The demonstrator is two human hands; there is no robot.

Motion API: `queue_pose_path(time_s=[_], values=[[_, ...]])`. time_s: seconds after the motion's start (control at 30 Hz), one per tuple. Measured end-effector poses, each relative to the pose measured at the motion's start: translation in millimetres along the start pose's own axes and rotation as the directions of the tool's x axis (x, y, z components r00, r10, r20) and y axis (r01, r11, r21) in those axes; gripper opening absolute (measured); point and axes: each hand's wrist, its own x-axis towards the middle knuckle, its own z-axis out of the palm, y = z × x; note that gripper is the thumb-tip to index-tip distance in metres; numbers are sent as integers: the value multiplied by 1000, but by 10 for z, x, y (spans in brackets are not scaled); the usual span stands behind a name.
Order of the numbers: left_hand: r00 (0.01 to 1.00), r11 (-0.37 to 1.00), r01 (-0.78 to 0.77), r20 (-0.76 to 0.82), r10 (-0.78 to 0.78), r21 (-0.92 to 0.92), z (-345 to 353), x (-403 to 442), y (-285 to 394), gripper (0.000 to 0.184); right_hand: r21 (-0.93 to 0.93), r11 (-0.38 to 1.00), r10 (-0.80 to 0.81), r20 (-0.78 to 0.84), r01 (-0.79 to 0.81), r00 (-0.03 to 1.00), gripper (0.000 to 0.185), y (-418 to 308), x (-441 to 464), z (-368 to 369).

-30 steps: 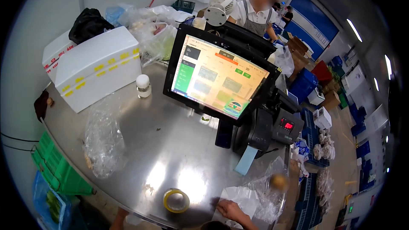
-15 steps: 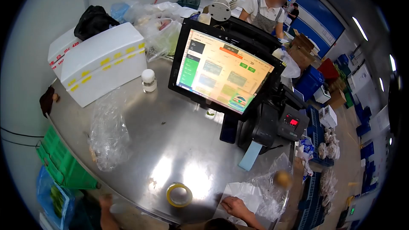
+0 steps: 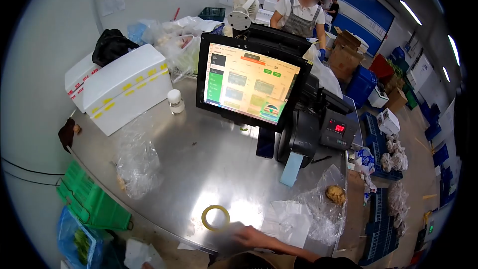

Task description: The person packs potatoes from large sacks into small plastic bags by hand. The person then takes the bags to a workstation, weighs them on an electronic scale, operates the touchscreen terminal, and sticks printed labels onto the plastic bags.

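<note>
My right hand (image 3: 251, 238) is over the front edge of the steel table, its fingers smeared by motion. A pale grey blur (image 3: 226, 237) lies at its fingertips; I cannot make out what it is. Just beyond is a yellow tape roll (image 3: 215, 206), lying flat. To the right of the hand, a sheet of white paper (image 3: 286, 221) lies beside a clear plastic bag (image 3: 323, 214) with a brown lumpy item (image 3: 335, 195) on it. Only a sliver of my left hand (image 3: 147, 265) shows at the bottom edge, by a whitish bag (image 3: 142, 254); its fingers are hidden.
A touchscreen monitor (image 3: 249, 84), a printer with a blue paper strip (image 3: 292, 169) and a scale display (image 3: 338, 128) stand at the back. Foam boxes (image 3: 132, 87), a white-capped bottle (image 3: 175, 101) and crumpled plastic (image 3: 137, 164) are left. A co-worker (image 3: 301, 15) stands behind.
My right hand has moved left from the white paper toward the tape roll. My left hand has dropped to the bottom edge, where a whitish bag now shows. The view has shifted slightly.
</note>
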Motion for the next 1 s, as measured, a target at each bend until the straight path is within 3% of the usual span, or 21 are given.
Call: queue_pose_path(time_s=[0.03,0.07,0.1,0.17,0.2,0.27,0.37,0.43,0.47,0.5,0.53,0.57,0.63,0.67,0.7,0.8,0.87,0.97,1.0], values=[[981,987,-158,109,160,-31,240,-99,24,36,-9,997,-82,57,83,995,19,160,9,199],[962,939,217,225,-158,-268,-224,-324,776,39,26,993,102,333,-117,937,23,335,73,425],[937,890,290,292,-191,-351,-214,-462,1046,41,-10,999,-38,355,44,934,25,259,94,562],[910,749,381,362,-201,-542,-273,-714,1502,44,92,995,-78,436,42,897,31,28,86,744],[905,756,386,378,-198,-529,-300,-833,1625,45,141,986,-146,422,94,895,35,13,23,881],[895,773,391,402,-193,-499,-357,-1023,1827,47,148,989,-103,608,15,787,40,-157,-24,997],[966,596,256,178,-188,-761,-1253,-1392,2552,48,3,993,74,753,-116,654,44,205,-142,1569],[952,507,302,226,-207,-807,-811,-1577,2221,39,284,930,-71,763,-234,643,46,331,-364,1616],[945,463,321,248,-212,-826,-680,-1669,2071,34,517,722,-199,791,-459,578,43,598,-344,1875],[938,436,337,260,-228,-834,-731,-1790,2057,35,592,340,-325,803,-731,499,40,887,-326,2148],[931,410,352,272,-242,-841,-860,-1915,2159,35,463,12,-442,797,-886,411,38,1173,-307,2416],[923,383,370,287,-257,-847,-983,-2050,2247,36,410,-48,-404,826,-911,393,35,1147,-312,2527],[921,398,377,293,-256,-836,-1106,-2289,2293,36,508,52,243,829,-860,504,27,279,-565,2065],[921,412,380,296,-254,-828,-1206,-2385,2312,37,511,76,197,834,-856,516,28,297,-646,2130],[906,559,423,317,-282,-713,-1418,-2460,2415,36,519,97,149,836,-849,528,29,359,-680,2224],[926,409,376,314,-212,-832,-1074,-2597,2066,37,544,112,40,834,-832,550,32,674,-744,2603],[934,477,356,319,-161,-803,-976,-2545,1917,37,575,98,7,816,-812,578,34,938,-755,2873],[935,608,320,348,-76,-727,-1265,-2501,2252,37,610,37,128,783,-792,609,33,527,-983,2296],[930,630,291,368,-10,-720,-1353,-2459,2351,37,642,77,213,737,-763,642,30,353,-1076,2116]])
